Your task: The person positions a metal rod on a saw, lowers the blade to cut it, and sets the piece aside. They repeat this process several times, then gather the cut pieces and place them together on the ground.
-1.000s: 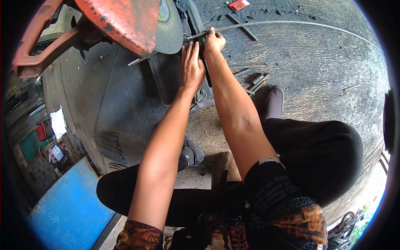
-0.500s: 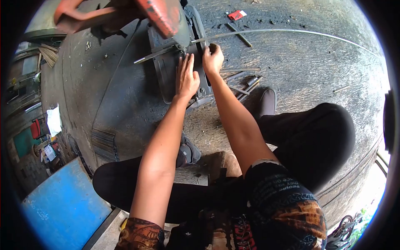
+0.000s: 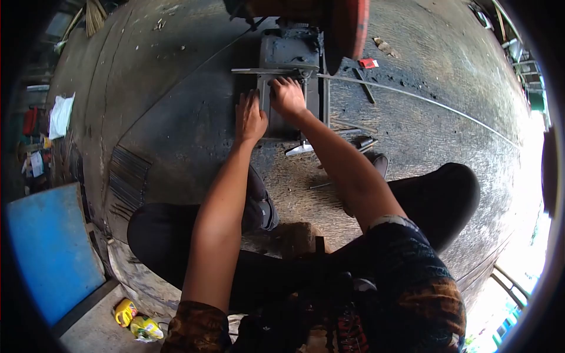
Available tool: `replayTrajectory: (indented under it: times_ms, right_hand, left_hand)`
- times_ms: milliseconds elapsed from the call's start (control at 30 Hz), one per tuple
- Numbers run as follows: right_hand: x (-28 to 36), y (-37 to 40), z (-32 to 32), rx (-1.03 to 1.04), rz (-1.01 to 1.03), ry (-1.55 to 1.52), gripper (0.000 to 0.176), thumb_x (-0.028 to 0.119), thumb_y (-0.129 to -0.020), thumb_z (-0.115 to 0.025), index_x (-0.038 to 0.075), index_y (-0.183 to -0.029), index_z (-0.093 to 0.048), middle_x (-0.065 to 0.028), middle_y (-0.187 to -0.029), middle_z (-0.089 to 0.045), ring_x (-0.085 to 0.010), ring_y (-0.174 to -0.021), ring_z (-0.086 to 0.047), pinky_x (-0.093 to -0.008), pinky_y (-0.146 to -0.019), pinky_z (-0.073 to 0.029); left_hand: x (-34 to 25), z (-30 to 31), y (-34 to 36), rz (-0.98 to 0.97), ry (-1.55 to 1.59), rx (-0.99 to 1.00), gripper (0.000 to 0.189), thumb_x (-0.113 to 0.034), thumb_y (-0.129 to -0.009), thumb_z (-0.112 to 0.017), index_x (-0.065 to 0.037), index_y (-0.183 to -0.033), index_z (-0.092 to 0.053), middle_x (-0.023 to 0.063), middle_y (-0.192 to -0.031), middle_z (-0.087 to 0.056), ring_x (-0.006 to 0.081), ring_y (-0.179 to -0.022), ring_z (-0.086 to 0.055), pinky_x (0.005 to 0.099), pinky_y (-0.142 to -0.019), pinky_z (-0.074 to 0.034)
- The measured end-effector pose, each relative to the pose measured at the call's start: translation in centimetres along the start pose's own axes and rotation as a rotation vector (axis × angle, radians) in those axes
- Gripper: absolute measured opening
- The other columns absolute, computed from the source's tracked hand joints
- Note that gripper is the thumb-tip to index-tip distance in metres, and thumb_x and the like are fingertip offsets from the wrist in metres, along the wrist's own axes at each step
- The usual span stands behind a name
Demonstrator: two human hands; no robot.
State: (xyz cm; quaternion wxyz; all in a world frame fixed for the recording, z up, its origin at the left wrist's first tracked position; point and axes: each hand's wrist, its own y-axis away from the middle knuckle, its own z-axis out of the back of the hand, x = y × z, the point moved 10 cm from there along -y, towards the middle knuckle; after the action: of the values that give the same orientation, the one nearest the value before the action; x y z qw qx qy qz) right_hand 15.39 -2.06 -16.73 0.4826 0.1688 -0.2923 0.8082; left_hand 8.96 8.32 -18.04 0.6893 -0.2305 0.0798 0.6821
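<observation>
A chop saw stands on the floor in front of me, its grey metal base (image 3: 288,53) beneath a raised head with a red guard (image 3: 360,29). A long thin metal rod (image 3: 412,93) lies across the base and runs out far to the right; its short end shows on the left. My left hand (image 3: 252,120) is at the left edge of the base, fingers stretched out, holding nothing visible. Above the base, my right hand (image 3: 288,99) has its fingers curled just below the rod, beside the clamp screw (image 3: 305,88). What its fingertips grip is hidden.
Several dark bars (image 3: 128,175) lie in a row at the left. A short bar (image 3: 365,87) and a red packet (image 3: 368,63) lie right of the saw, with loose metal pieces (image 3: 365,142) nearer my shoe. A blue panel (image 3: 56,247) stands lower left.
My view has turned, so the saw appears further right. My right hand has moved from the right side of the clamp to its left, closer to my left hand. The left fingers stay stretched.
</observation>
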Motion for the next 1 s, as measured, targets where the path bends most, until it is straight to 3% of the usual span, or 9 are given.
replayTrajectory:
  times_ms: [167, 367, 433, 567, 700, 767, 833, 933, 1000]
  right_hand:
    - [0.8, -4.8, -5.3, 0.173, 0.098, 0.282, 0.033, 0.015, -0.086, -0.047, 0.007, -0.114, -0.062, -0.0165, -0.125, -0.053, -0.0368, -0.123, -0.044, -0.0583, -0.105, -0.032]
    - [-1.8, -7.3, -9.6, 0.247, 0.136, 0.424, 0.032, 0.017, -0.088, -0.047, 0.007, -0.116, -0.062, -0.0144, -0.126, -0.051, -0.0356, -0.122, -0.045, -0.0621, -0.107, -0.027]
    - [-3.6, -7.9, -10.7, 0.349, -0.001, 0.389, 0.030, 0.017, -0.089, -0.050, 0.007, -0.114, -0.062, -0.0124, -0.124, -0.052, -0.0352, -0.119, -0.047, -0.0634, -0.106, -0.026]
    - [-3.6, -9.0, -10.5, 0.350, -0.121, 0.356, 0.029, 0.008, -0.082, -0.054, 0.008, -0.109, -0.063, -0.0123, -0.120, -0.056, -0.0333, -0.121, -0.047, -0.0644, -0.106, -0.026]
    - [-2.1, -10.1, -11.0, 0.281, -0.044, 0.337, 0.029, 0.008, -0.082, -0.054, 0.008, -0.110, -0.062, -0.0117, -0.120, -0.057, -0.0324, -0.122, -0.049, -0.0681, -0.106, -0.024]
    - [1.2, -11.0, -10.6, 0.166, 0.060, 0.316, 0.024, 0.014, -0.086, -0.053, 0.010, -0.106, -0.063, -0.0128, -0.118, -0.058, -0.0332, -0.115, -0.055, -0.0607, -0.104, -0.034]
    - [3.9, -11.5, -10.4, 0.198, 0.047, -0.086, 0.027, 0.013, -0.086, -0.051, 0.009, -0.110, -0.062, -0.0165, -0.119, -0.059, -0.0386, -0.102, -0.062, -0.0507, -0.095, -0.047]
    - [9.4, -11.1, -7.0, 0.063, 0.187, -0.270, 0.026, 0.011, -0.084, -0.053, 0.006, -0.108, -0.063, -0.0214, -0.110, -0.062, -0.0433, -0.096, -0.062, -0.0444, -0.083, -0.052]
    - [10.7, -9.9, -6.1, 0.070, 0.154, -0.402, 0.025, 0.012, -0.083, -0.056, 0.004, -0.105, -0.065, -0.0230, -0.104, -0.064, -0.0429, -0.096, -0.062, -0.0447, -0.082, -0.052]
  left_hand:
    - [3.9, 1.2, -0.3, 0.002, -0.021, -0.032, 0.058, -0.006, -0.081, -0.053, -0.001, -0.138, -0.041, 0.0197, -0.141, -0.045, 0.0427, -0.130, -0.039, 0.0554, -0.104, -0.035]
    - [7.5, -0.4, 1.0, 0.121, -0.094, -0.014, 0.060, -0.008, -0.083, -0.052, 0.000, -0.140, -0.037, 0.0194, -0.139, -0.046, 0.0411, -0.129, -0.040, 0.0558, -0.104, -0.036]
    - [7.6, -0.8, 1.4, 0.138, -0.113, -0.004, 0.060, -0.009, -0.083, -0.052, 0.000, -0.140, -0.037, 0.0192, -0.140, -0.045, 0.0408, -0.130, -0.039, 0.0559, -0.104, -0.036]
    - [7.9, -1.8, 2.0, 0.180, -0.109, 0.038, 0.060, -0.011, -0.084, -0.052, -0.001, -0.141, -0.036, 0.0192, -0.141, -0.044, 0.0404, -0.131, -0.039, 0.0555, -0.105, -0.036]
    - [8.6, -1.6, 2.2, 0.193, -0.079, 0.014, 0.061, -0.011, -0.084, -0.052, -0.001, -0.141, -0.035, 0.0207, -0.141, -0.044, 0.0397, -0.131, -0.039, 0.0546, -0.105, -0.036]
    - [8.9, -1.0, 2.2, 0.182, -0.089, -0.026, 0.060, -0.010, -0.084, -0.053, 0.000, -0.141, -0.036, 0.0213, -0.140, -0.045, 0.0397, -0.130, -0.040, 0.0534, -0.105, -0.036]
    - [9.0, -0.1, 2.6, 0.164, -0.095, -0.065, 0.059, -0.009, -0.083, -0.053, 0.000, -0.140, -0.037, 0.0218, -0.139, -0.045, 0.0396, -0.130, -0.041, 0.0521, -0.105, -0.036]
    - [10.7, 2.1, 3.5, 0.242, -0.067, -0.185, 0.057, -0.006, -0.081, -0.055, 0.001, -0.136, -0.041, 0.0216, -0.133, -0.049, 0.0392, -0.125, -0.045, 0.0484, -0.105, -0.037]
    - [12.3, 2.6, 4.5, 0.275, -0.098, -0.164, 0.058, -0.006, -0.081, -0.055, -0.001, -0.137, -0.041, 0.0206, -0.133, -0.050, 0.0389, -0.126, -0.045, 0.0484, -0.105, -0.037]
